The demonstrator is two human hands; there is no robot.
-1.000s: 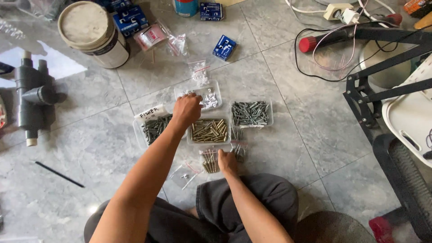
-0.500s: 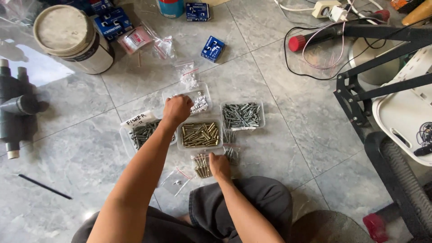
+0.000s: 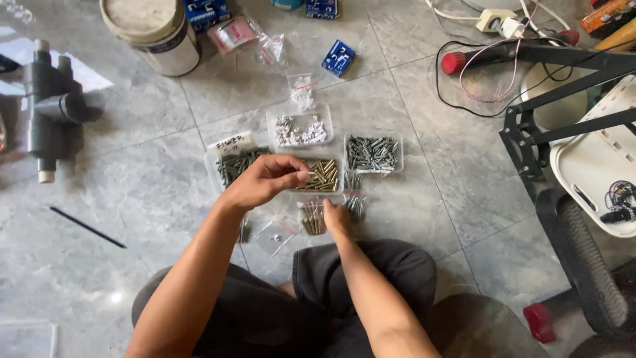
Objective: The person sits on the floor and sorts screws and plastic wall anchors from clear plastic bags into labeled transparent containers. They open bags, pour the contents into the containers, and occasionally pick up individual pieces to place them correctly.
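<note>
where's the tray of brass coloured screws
In the head view, the tray of brass screws sits mid-floor, just right of the left hand, left of the grey-screw tray.

You can count four clear trays on the floor: one with white bits (image 3: 301, 131), one with grey screws (image 3: 372, 154), one with brass screws (image 3: 319, 176) and one with dark screws (image 3: 233, 164). You have two hands there, your left hand (image 3: 264, 182) and your right hand (image 3: 336, 217). One white bucket (image 3: 151, 28) stands near the top edge. One grey pipe piece (image 3: 50, 109) lies at the left edge. One black stick (image 3: 87, 227) lies on the floor too.
</note>
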